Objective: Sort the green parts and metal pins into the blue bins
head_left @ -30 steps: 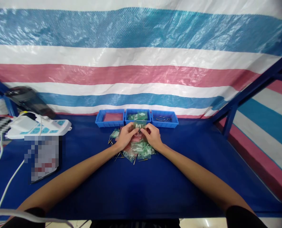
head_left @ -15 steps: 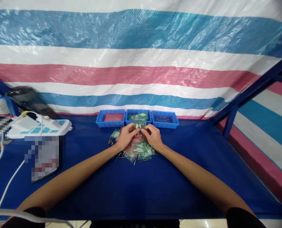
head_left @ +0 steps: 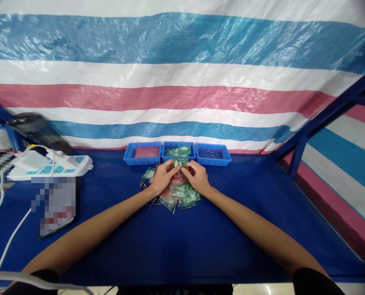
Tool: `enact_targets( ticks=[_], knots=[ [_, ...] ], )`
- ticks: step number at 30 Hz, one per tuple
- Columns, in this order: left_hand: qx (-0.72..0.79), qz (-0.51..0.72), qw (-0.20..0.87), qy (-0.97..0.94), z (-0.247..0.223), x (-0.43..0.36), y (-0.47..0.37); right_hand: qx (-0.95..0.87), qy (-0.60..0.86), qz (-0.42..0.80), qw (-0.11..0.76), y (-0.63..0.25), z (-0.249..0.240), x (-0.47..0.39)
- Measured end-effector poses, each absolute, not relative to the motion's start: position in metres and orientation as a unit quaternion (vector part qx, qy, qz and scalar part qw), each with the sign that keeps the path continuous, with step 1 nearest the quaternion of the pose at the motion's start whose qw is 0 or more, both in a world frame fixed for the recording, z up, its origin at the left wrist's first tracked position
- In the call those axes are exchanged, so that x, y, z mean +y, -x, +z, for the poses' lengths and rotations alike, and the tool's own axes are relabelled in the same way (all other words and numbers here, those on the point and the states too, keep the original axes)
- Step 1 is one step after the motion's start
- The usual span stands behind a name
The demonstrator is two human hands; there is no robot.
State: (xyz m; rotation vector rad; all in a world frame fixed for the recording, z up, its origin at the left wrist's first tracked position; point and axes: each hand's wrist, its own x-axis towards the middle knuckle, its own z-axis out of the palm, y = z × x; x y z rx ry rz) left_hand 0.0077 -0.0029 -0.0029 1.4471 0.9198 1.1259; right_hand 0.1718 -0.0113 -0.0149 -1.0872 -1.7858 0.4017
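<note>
Both my hands are at mid-counter over the pile, fingers curled in, thumbs nearly meeting. Left hand [head_left: 163, 178] pinches the left side of a small clear green-tinted bag [head_left: 180, 160], right hand [head_left: 198, 178] pinches the right side; little opening at either grip. Bag is held up just in front of the middle bin [head_left: 166, 157], whitish bits showing in it; can't make out what they are. Pile [head_left: 184, 192] under and in front of my hands: green and pink bags overlapping, thin metal pins [head_left: 174, 207] poking out around the edges, a few loose on the blue counter [head_left: 176, 246]. Three blue bins in a row behind: left bin [head_left: 143, 161] has pink bags [head_left: 146, 152], middle has green bags [head_left: 182, 150], right bin [head_left: 213, 161] has thin dark rods [head_left: 211, 154]. Off to my left, well apart from the pile: white power strip [head_left: 64, 166] with plugs in, a pixelated flat item [head_left: 59, 205] just in front of it, dark cylinder [head_left: 39, 130] leaning behind. Striped tarp [head_left: 182, 98] hangs behind the bins.
</note>
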Motion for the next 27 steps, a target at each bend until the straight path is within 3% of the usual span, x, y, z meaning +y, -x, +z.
enact_targets(
  ticks=[27],
  knots=[
    [0.383,0.471,0.526,-0.596,-0.0073,-0.0019,-0.0083,-0.731,0.448,0.172,0.484,-0.1710,-0.0132,-0.0134]
  ],
)
